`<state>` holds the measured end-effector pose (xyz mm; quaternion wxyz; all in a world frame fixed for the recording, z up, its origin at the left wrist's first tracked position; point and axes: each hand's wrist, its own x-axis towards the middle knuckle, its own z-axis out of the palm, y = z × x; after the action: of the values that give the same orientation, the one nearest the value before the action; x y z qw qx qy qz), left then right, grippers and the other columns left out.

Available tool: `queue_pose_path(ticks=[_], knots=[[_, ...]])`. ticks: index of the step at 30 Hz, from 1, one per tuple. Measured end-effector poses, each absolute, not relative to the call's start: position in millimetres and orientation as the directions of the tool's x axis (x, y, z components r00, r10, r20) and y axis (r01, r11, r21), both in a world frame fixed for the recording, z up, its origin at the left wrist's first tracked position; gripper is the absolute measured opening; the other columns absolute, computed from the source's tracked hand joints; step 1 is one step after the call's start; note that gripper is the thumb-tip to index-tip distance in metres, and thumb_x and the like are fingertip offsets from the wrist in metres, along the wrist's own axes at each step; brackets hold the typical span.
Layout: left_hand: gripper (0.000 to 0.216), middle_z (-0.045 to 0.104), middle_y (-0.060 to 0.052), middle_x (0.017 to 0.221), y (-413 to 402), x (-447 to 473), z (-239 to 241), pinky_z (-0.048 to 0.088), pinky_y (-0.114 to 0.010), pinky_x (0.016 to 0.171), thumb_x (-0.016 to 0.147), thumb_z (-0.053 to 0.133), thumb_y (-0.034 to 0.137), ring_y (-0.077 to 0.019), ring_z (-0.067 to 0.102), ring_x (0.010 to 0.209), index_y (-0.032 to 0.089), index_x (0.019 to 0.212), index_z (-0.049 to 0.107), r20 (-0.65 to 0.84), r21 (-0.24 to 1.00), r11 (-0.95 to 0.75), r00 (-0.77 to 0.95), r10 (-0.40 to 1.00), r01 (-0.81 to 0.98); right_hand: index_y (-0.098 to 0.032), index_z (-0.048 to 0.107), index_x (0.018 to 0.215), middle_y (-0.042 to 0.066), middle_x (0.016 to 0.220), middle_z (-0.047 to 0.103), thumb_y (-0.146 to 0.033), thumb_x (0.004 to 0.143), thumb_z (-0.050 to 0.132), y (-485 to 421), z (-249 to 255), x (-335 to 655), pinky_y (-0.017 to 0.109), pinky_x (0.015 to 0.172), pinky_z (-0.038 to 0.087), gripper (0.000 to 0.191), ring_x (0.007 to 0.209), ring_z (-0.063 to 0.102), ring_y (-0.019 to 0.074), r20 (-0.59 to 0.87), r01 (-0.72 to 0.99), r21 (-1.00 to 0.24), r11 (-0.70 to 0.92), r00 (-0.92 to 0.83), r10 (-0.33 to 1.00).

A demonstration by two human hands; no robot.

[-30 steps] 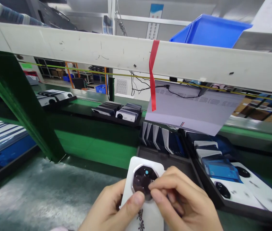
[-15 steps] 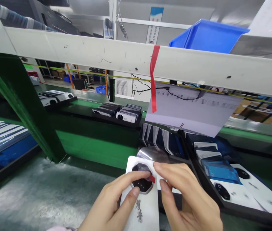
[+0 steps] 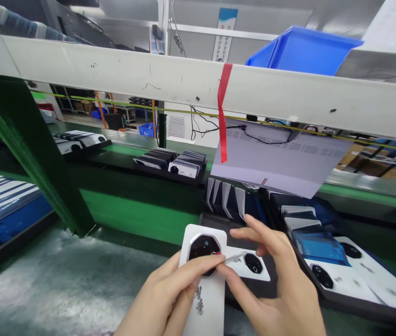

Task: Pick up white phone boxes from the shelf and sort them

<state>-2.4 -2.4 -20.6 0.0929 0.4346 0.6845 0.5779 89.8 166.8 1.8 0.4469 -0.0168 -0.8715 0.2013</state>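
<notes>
Holding a white phone cover upright-ish over the desk, the left hand is wrapped around its lower half, with the forefinger stretched across just under the dark eight-sided camera ring. Right hand is next to it, thumb and forefinger pinched on a thin clear film with a tiny red tab, right at the edge of that ring; the other fingers are spread loose.

Just behind the hands sits a black tray with another white cover lying flat in it. More white covers and a blue-filmed one are off to the right. Further back there's a row of covers standing on edge, then a green belt with more trays. Up top, a white beam with red tape hanging off it and a blue bin.
</notes>
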Motion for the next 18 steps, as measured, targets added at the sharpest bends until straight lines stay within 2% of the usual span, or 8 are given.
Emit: queue_pose_path(ticks=[2, 4, 6, 9, 11, 14, 16, 18], knots=[[0.055, 0.069, 0.019, 0.136, -1, -3, -21, 0.045, -0.009, 0.103, 0.101, 0.047, 0.014, -0.0048, 0.067, 0.12, 0.058, 0.129, 0.064, 0.382, 0.859, -0.04, -0.586, 0.715, 0.511, -0.022, 0.064, 0.12, 0.004, 0.105, 0.07, -0.014, 0.092, 0.071, 171, 8, 95, 0.03, 0.086, 0.054, 0.031, 0.102, 0.061, 0.0186, 0.768, -0.198, -0.247, 0.949, -0.636, 0.068], [0.053, 0.069, 0.019, 0.136, 0, -2, -22, 0.045, -0.01, 0.103, 0.102, 0.046, 0.015, -0.0055, 0.066, 0.124, 0.057, 0.13, 0.064, 0.354, 0.86, -0.009, -0.585, 0.73, 0.51, -0.022, 0.067, 0.102, 0.002, 0.094, 0.069, -0.005, 0.089, 0.071, 175, 14, 99, 0.028, 0.08, 0.053, 0.022, 0.094, 0.06, 0.0172, 0.769, -0.266, -0.209, 0.941, -0.64, -0.01], [0.049, 0.064, 0.018, 0.145, 0, 0, -23, 0.039, -0.013, 0.112, 0.103, 0.045, 0.021, -0.0069, 0.056, 0.137, 0.052, 0.138, 0.059, 0.275, 0.891, 0.056, -0.634, 0.723, 0.45, -0.024, 0.066, 0.094, -0.001, 0.085, 0.067, -0.003, 0.09, 0.068, 178, 16, 104, 0.024, 0.073, 0.052, 0.022, 0.084, 0.06, 0.0147, 0.79, -0.258, -0.326, 0.909, -0.603, 0.113], [0.05, 0.051, 0.014, 0.159, 0, 3, -22, 0.032, -0.022, 0.12, 0.105, 0.044, 0.034, -0.0109, 0.042, 0.149, 0.046, 0.153, 0.041, 0.11, 0.952, 0.134, -0.717, 0.688, 0.274, -0.029, 0.066, 0.087, -0.004, 0.08, 0.067, -0.014, 0.094, 0.065, 180, 15, 108, 0.017, 0.062, 0.052, 0.016, 0.072, 0.064, 0.0115, 0.69, -0.252, -0.639, 0.727, -0.606, 0.396], [0.055, 0.052, 0.013, 0.159, -1, 3, -21, 0.034, -0.029, 0.12, 0.103, 0.045, 0.03, -0.0153, 0.058, 0.137, 0.047, 0.155, 0.035, 0.046, 0.971, 0.138, -0.724, 0.688, 0.194, -0.03, 0.068, 0.084, -0.005, 0.078, 0.068, -0.028, 0.095, 0.066, 180, 13, 108, 0.016, 0.058, 0.053, 0.012, 0.066, 0.065, 0.0115, 0.488, -0.212, -0.812, 0.544, -0.758, 0.433], [0.069, 0.064, 0.01, 0.148, -4, 2, -15, 0.046, -0.034, 0.108, 0.097, 0.042, 0.015, -0.0179, 0.074, 0.104, 0.05, 0.156, 0.03, -0.022, 0.975, 0.169, -0.7, 0.713, 0.142, -0.028, 0.072, 0.083, -0.001, 0.076, 0.068, -0.044, 0.093, 0.066, 175, 11, 102, 0.024, 0.059, 0.049, 0.02, 0.067, 0.062, 0.0155, 0.168, 0.005, -0.924, 0.383, -0.894, 0.416], [0.072, 0.074, 0.008, 0.133, -5, 1, -10, 0.052, -0.03, 0.088, 0.094, 0.039, 0.012, -0.019, 0.075, 0.093, 0.047, 0.156, 0.029, -0.071, 0.97, 0.209, -0.677, 0.732, 0.124, -0.027, 0.072, 0.081, -0.001, 0.073, 0.064, -0.045, 0.091, 0.067, 171, 11, 98, 0.027, 0.059, 0.043, 0.021, 0.067, 0.056, 0.0165, 0.103, 0.084, -0.923, 0.375, -0.886, 0.451], [0.073, 0.079, 0.008, 0.111, -6, 0, -6, 0.05, -0.027, 0.075, 0.093, 0.036, 0.011, -0.0191, 0.073, 0.087, 0.046, 0.156, 0.028, -0.085, 0.966, 0.222, -0.653, 0.752, 0.131, -0.029, 0.073, 0.079, -0.004, 0.068, 0.058, -0.043, 0.089, 0.068, 168, 11, 96, 0.028, 0.058, 0.038, 0.018, 0.063, 0.05, 0.0153, 0.12, 0.093, -0.905, 0.414, -0.88, 0.46]])
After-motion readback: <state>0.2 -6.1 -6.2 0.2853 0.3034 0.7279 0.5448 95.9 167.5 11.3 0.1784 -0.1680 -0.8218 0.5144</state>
